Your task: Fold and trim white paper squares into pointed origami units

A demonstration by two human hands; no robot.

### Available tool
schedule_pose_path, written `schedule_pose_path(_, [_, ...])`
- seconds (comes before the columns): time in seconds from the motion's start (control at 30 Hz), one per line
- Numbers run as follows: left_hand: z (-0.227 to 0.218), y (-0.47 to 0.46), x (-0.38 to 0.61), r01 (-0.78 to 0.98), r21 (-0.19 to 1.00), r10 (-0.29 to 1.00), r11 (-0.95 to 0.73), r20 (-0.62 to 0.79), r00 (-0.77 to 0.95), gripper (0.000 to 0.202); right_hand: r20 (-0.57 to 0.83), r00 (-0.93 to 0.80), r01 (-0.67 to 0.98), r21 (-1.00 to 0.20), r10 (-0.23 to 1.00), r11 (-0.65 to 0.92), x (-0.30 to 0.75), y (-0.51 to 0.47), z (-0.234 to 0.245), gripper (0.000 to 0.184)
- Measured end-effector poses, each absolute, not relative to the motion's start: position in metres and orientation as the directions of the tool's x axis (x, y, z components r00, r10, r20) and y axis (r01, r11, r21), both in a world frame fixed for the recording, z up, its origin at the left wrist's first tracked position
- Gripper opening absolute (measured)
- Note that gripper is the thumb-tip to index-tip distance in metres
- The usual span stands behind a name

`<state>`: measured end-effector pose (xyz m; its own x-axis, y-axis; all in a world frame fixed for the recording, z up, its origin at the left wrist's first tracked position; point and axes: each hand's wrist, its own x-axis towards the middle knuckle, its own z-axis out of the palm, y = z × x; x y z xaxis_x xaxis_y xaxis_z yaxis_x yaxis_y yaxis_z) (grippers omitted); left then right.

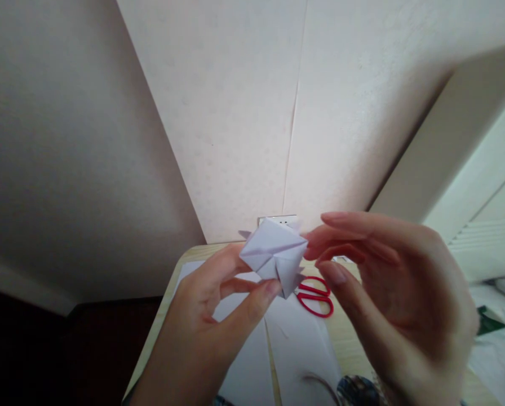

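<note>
A small folded white paper model (273,251), box-like with creased triangular faces and pointed flaps at its sides, is held up above the table. My left hand (218,310) grips it from the left and below, its thumb pressed on the lower front and its fingers partly hidden behind. On the other side my right hand (396,293) is curved, with thumb and index finger apart. Its farther fingers come close to the model's right corner; whether they touch it I cannot tell. Red-handled scissors (315,296) lie just beyond the model, their blades hidden.
White paper sheets (246,349) cover much of the light wooden table (180,260), a gap showing between two of them. A wall socket (263,219) sits behind the model, on the pale wall (235,141). White and green material (491,321) lies at the right.
</note>
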<state>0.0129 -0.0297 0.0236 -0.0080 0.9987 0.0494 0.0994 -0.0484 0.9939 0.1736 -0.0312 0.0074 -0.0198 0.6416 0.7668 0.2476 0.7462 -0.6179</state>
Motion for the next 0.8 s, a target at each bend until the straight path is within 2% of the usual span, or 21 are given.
schedule_pose_path(0.1, [0.025,-0.030,0.014,0.097,0.993,0.997,-0.071,0.073,-0.021,0.003,0.764,-0.099,0.258,-0.599,0.637,0.758,0.176,-0.029,0.008,0.039])
schedule_pose_path(0.23, [0.027,-0.030,0.015,0.118,0.989,0.995,-0.093,0.095,-0.007,0.009,0.720,-0.254,0.336,-0.560,0.646,0.757,0.177,-0.023,0.010,0.029])
schedule_pose_path(0.5, [0.028,-0.030,0.016,0.083,0.996,0.999,-0.030,0.029,0.012,0.009,0.626,-0.233,0.377,-0.647,0.744,0.662,0.176,-0.017,0.005,0.027])
schedule_pose_path(0.67, [0.024,-0.029,0.013,0.188,0.979,0.997,-0.081,0.080,0.014,0.012,0.569,-0.166,0.258,-0.763,0.805,0.592,0.175,-0.016,0.006,0.013])
schedule_pose_path(0.8, [0.023,-0.029,0.012,0.157,0.987,0.999,-0.045,0.048,-0.020,0.010,0.548,-0.193,0.159,-0.801,0.814,0.577,0.177,-0.016,0.009,0.011])
